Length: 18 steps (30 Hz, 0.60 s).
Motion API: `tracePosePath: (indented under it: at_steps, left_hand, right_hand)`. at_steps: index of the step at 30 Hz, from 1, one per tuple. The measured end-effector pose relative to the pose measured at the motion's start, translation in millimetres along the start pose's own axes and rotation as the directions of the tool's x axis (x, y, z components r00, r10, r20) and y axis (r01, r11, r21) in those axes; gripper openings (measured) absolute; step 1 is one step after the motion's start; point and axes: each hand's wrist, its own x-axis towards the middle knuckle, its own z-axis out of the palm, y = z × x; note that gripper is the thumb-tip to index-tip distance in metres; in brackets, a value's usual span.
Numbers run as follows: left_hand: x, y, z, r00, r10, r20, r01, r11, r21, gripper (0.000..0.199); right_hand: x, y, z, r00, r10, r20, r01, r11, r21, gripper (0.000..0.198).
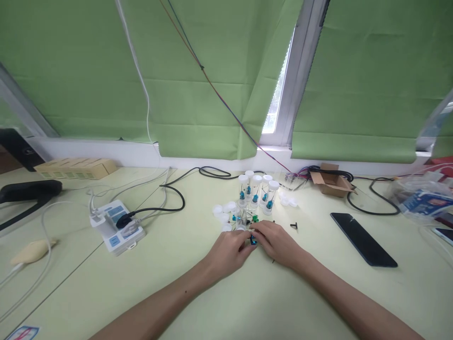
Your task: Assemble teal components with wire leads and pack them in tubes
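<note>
My left hand [229, 250] and my right hand [278, 242] meet over the table, fingertips pinching a small shiny blue part [253, 240] between them. Its exact kind is too small to make out. Just beyond my fingers, several loose green and blue pieces [255, 218] lie around a clear tube [242, 219]. Behind these, capped clear tubes [255, 191] stand upright in a cluster, each with a blue piece inside. Round white caps [224, 217] lie to their left. To the right of my right hand is a small black T-shaped piece [294, 225].
A white power strip [118, 226] with plugs and cables lies to the left. On the right are a black phone [363, 239] and a small open cardboard box [332, 184]. Black cable [182, 200] loops across the back of the table [191, 302]. More white caps [288, 200] lie behind the black piece.
</note>
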Motion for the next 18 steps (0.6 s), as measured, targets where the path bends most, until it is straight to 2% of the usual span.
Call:
tracePosePath:
  at_steps: [6, 12, 18]
  left_hand:
    - [0.1, -2.7, 0.5, 0.999, 0.03, 0.016, -0.031, 0.997, 0.064, 0.014]
    - [0.0, -3.8, 0.7, 1.0, 0.013, 0.013, -0.015, 0.995, 0.103, 0.014]
    - [0.7, -0.9, -1.7, 1.0, -0.02, 0.024, 0.019, 0.999, 0.046, 0.018]
  right_hand:
    - [1.0, -5.1, -1.8, 0.997, -0.028, 0.072, 0.016, 0.986, 0.166, 0.026]
    - [0.6, -5.3, -1.7, 0.998, -0.019, 0.054, 0.01, 0.986, 0.164, 0.026]
    - [-0.5, -2.1, -1.1, 0.999, -0.027, 0.03, 0.021, 0.984, 0.179, 0.026]
